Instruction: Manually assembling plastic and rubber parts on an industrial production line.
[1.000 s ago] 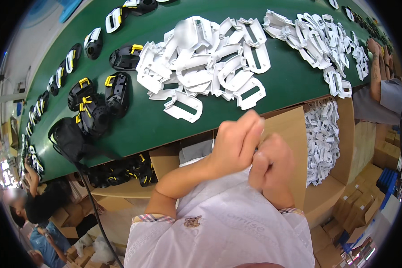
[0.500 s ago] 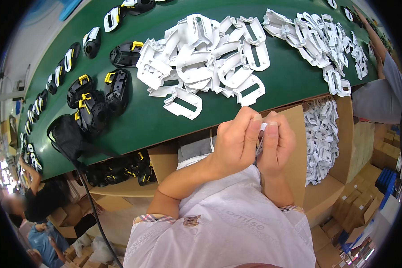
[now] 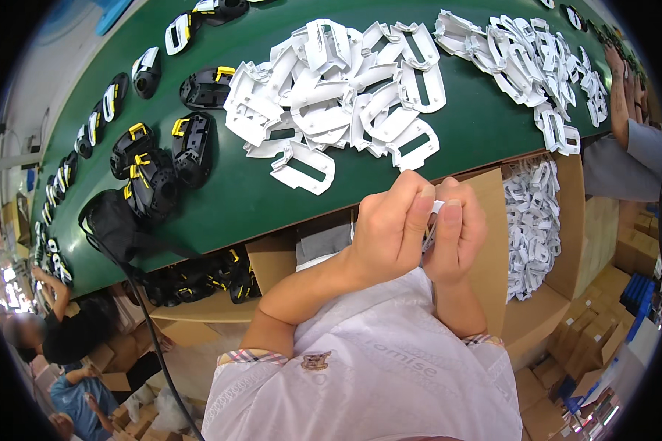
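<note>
My left hand and my right hand are held close together in front of my chest, just off the table's near edge. Both are closed on a white plastic part, pinched between thumbs and curled fingers. Only a small bit of it shows between the thumbs; the fingers hide the rest, and a darker bit shows below. Beyond the hands, a heap of white plastic frames with oblong slots lies on the green table. To its left lie several black plastic shells with yellow clips.
A second heap of white frames lies farther right. Below the edge stand a carton of white parts and a box of black shells. A black bag and cable are at left. Other people work at both sides.
My hands keep their grip on the white part and have barely shifted. At the far right, another person's arms have moved over the table.
</note>
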Motion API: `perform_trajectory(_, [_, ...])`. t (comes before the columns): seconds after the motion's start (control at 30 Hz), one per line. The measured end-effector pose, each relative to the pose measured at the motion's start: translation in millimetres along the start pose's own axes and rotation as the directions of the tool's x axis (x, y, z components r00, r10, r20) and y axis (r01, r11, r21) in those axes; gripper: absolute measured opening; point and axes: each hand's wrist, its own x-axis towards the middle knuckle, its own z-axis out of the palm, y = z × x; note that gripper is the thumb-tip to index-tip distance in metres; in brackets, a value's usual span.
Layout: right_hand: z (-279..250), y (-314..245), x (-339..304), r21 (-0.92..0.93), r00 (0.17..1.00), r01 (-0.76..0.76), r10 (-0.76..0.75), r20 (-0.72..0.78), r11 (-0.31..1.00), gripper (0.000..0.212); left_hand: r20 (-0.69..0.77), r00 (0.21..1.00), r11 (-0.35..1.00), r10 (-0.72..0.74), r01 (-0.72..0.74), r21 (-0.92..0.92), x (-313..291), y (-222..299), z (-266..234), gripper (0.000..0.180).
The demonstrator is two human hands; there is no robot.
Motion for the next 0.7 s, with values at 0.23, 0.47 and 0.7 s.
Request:
perform_trajectory(0.23, [-9.5, 6.3, -4.5, -0.187, 0.996, 0.091, -0.085, 0.04, 0.978, 0.02, 0.044, 0.999, 0.998, -0.013, 0.016, -0.068, 0.3, -2.4, 3.4, 0.026])
perform_trajectory(0.47, [-1.5, 4.7, -2.4, -0.122, 0.998, 0.048, -0.051, -0.022, 0.991, 0.022, 0.016, 0.999, 0.995, -0.03, 0.031, -0.099, 0.9, -9.1, 1.5, 0.02])
perform_trajectory(0.7, [-4.0, 10.6, -4.6, -0.081, 1.0, 0.001, -0.002, -0.019, 0.997, 0.024, -0.007, 1.0, 0.999, 0.006, -0.006, -0.046, 1.6, -14.2, 6.4, 0.026])
